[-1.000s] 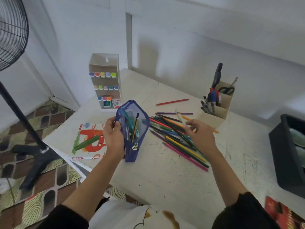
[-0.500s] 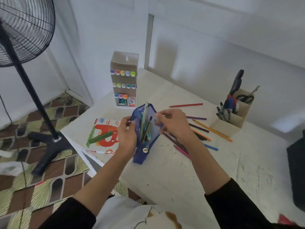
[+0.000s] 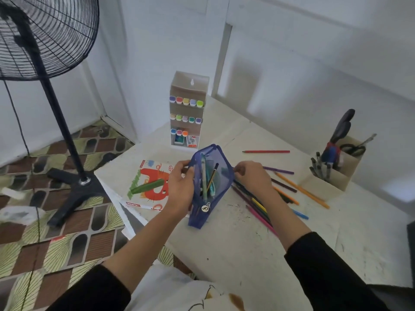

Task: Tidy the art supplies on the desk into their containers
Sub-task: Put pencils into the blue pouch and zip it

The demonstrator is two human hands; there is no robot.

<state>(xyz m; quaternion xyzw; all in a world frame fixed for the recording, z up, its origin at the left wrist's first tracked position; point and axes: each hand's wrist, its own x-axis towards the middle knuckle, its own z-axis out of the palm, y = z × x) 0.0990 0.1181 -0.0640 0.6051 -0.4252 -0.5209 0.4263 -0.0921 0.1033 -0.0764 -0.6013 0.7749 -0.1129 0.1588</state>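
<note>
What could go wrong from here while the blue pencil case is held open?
The pencil case is upright, held by the left hand and right hand; a slipped grip could spill its pens. The right forearm crosses over the loose pencils and may sweep them off the desk.

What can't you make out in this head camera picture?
All in the head view:
- Pencil pile: partly hidden under right hand.
- Pencil case contents: blurred behind mesh, count unclear.
- Dark bin: cut off by right edge.
- Right hand's grip on case rim: fingertips too small to tell.
</note>
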